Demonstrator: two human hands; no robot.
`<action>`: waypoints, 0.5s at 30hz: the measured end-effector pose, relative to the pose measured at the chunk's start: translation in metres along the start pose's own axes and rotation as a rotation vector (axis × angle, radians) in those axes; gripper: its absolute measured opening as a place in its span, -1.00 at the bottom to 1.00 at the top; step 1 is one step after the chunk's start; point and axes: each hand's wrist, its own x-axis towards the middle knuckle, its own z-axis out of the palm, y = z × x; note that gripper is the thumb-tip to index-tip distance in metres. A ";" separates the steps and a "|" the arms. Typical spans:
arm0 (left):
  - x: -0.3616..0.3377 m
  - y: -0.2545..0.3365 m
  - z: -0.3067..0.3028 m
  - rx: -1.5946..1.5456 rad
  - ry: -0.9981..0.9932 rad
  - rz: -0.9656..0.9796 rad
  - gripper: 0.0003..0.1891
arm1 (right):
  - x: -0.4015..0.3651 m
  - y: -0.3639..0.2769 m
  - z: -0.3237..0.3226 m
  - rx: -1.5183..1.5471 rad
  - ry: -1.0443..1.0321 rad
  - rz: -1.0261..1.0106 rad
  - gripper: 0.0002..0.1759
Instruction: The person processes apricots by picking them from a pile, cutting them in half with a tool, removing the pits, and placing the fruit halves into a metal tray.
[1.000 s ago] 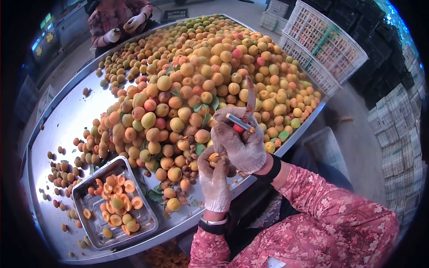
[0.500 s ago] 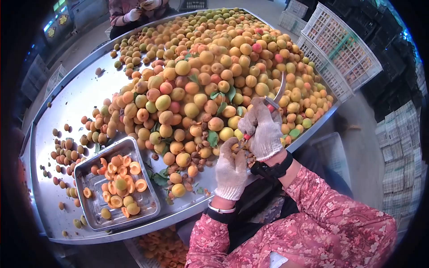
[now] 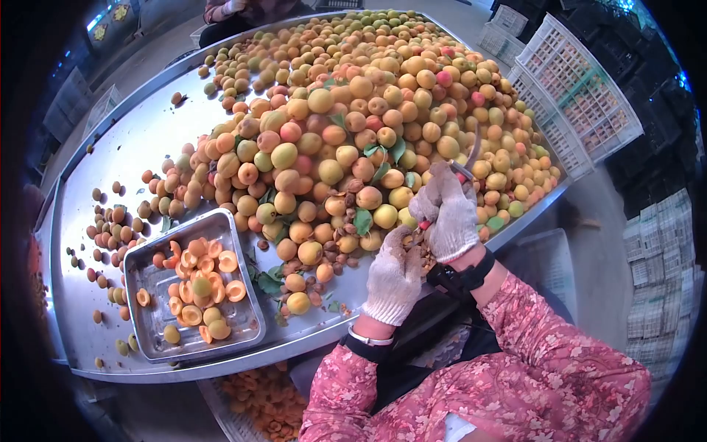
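Note:
My right hand, in a whitish work glove, is closed on a knife with a red handle and a curved blade that points up over the fruit. Close beside it, my left hand, gloved too, has its fingers bent together near the table's front edge. Whatever is between its fingertips is too small to make out. Behind both hands rises a big heap of apricots. To the left, a metal tray holds several halved apricots and a few whole ones.
The metal table carries loose apricots on its left. White plastic crates stand at the back right, and stacked trays at the right. A container of apricot halves sits below the front edge. Another person is across the table.
The view has shifted slightly, so the scene sits differently in the frame. My left hand has come nearer my right hand. The knife remains in my right hand.

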 end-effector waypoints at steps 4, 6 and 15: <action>0.000 0.005 -0.001 -0.072 -0.055 -0.158 -0.65 | -0.024 0.001 0.006 -0.217 -0.232 -0.297 -0.86; -0.002 0.002 0.001 -0.058 -0.025 -0.107 -0.66 | -0.028 0.003 0.012 -0.272 -0.206 -0.290 -0.85; -0.001 0.004 -0.004 0.041 -0.039 0.123 -0.64 | 0.004 -0.004 -0.008 0.164 -0.098 0.252 -0.76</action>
